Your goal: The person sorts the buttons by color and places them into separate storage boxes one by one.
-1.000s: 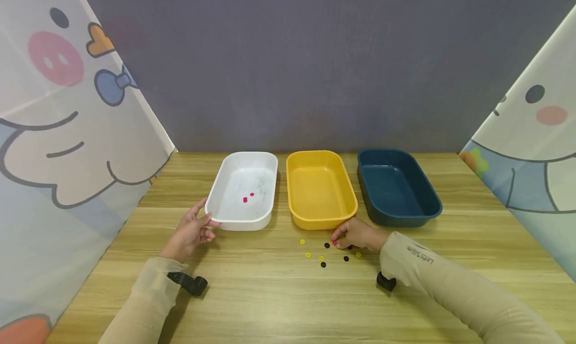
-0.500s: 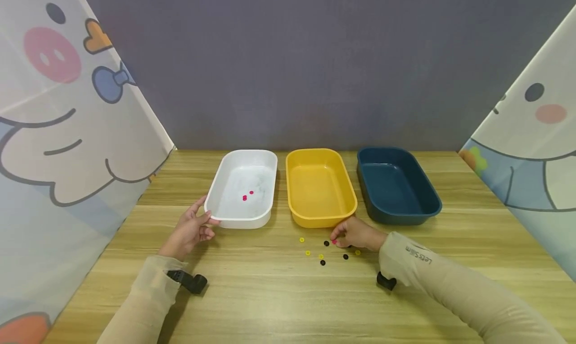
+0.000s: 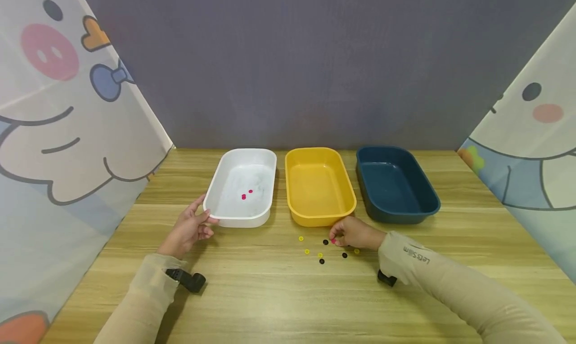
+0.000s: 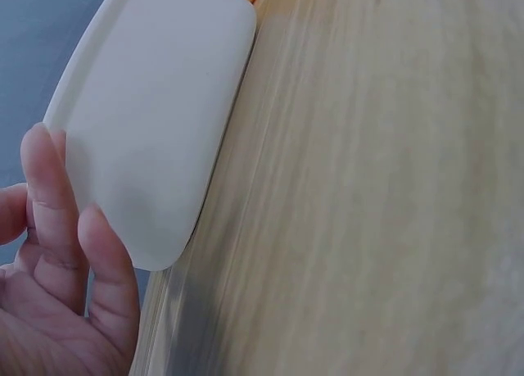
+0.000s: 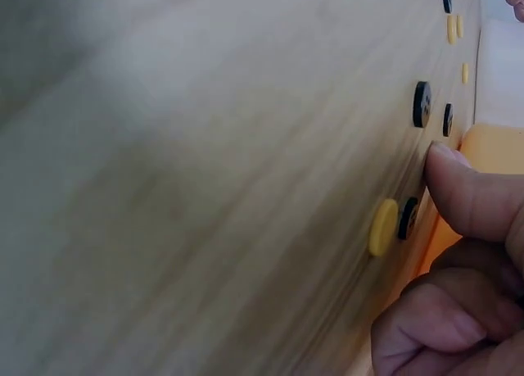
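Note:
My left hand (image 3: 188, 229) grips the near left corner of the white tray (image 3: 239, 223), thumb at the rim. The left wrist view shows its fingers (image 4: 56, 197) against the outer wall of the white tray (image 4: 155, 106). Three small red buttons (image 3: 250, 191) lie inside that tray. In front of the yellow tray (image 3: 321, 221), my right hand (image 3: 353, 232) pinches a red button (image 3: 333, 241) at the table top. Around it lie several yellow buttons (image 3: 307, 251) and black buttons (image 3: 344, 255). From the right wrist, the thumb mostly covers the red button.
A dark blue tray (image 3: 404, 218) stands right of the yellow one, close to my right hand. All three trays sit in a row on the wooden table (image 3: 270, 294). A grey wall (image 3: 288, 74) rises behind, and printed cloth panels (image 3: 58, 144) flank both sides.
The whole head view has shifted up slightly. Both hands keep their places, with the right fingers still at the red button.

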